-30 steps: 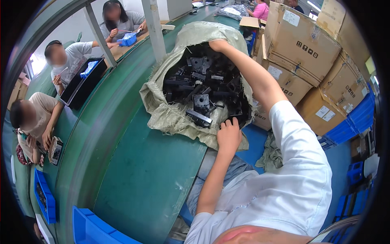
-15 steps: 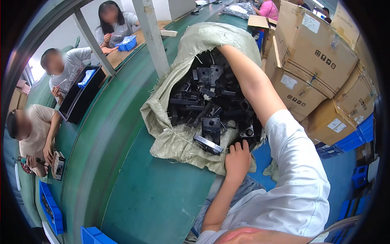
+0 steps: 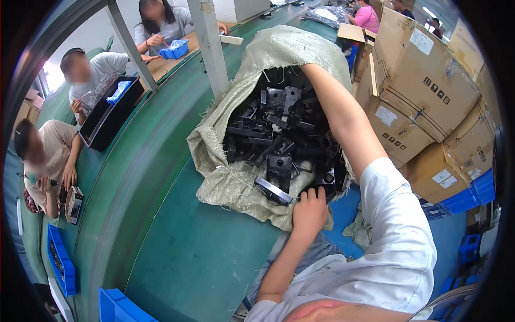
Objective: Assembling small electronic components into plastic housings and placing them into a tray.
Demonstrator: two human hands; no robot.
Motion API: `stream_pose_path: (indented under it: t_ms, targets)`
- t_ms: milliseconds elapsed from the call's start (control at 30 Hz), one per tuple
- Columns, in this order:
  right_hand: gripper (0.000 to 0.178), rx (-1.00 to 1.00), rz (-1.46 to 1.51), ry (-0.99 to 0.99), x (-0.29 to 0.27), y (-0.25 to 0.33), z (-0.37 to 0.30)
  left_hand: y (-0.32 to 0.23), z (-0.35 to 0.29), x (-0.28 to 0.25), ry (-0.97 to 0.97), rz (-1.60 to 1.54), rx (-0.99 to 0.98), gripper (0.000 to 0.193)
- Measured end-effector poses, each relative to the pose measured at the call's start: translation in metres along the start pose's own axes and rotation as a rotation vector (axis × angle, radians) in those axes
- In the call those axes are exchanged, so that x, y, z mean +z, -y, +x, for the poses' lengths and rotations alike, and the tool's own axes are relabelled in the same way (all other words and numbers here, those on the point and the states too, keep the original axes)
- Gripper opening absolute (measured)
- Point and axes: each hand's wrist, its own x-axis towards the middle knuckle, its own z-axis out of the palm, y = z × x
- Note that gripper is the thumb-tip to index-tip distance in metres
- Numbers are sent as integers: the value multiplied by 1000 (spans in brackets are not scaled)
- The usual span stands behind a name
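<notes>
In the head view we see one sack (image 3: 295,45), woven and pale green, lying on the green counter (image 3: 182,257) with its wide mouth toward us. Its edge is frayed, and the lower lip is folded outward in creases. Inside we find a heap of black parts (image 3: 279,167), blocky and hard-edged, some shaped as flat plates with a round hole. They overlap too much for us to count. One bar (image 3: 273,190) with a shiny silver face lies at the lower lip.

The left hand (image 3: 310,211) is at the lower right of the mouth, its fingers bent over the lip, close to the parts. We cannot tell whether it has hold of anything. The right forearm (image 3: 340,110) passes into the top of the mouth; its hand is hidden inside, so we cannot tell how far open it is or what it holds.

Around the sack we count two grey posts (image 3: 209,51), one black tray (image 3: 102,126), two blue bins (image 3: 65,268) at lower left and three co-workers (image 3: 48,153) along the left side. At right we make out at least four cartons (image 3: 424,75), stacked.
</notes>
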Motion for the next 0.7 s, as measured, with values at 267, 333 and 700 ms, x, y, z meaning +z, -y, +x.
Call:
stream_pose_path:
  t_ms: [267,333,700]
  targets:
    - [51,51,-160,-64,-14,49,-103,4,2,3,-106,-52,6,41]
    - [50,63,-157,-53,-7,36,-104,5,2,4,-92,-52,6,40]
    - [46,108,-125,-29,64,47,-63,7,5,2,-135,-25,11,31]
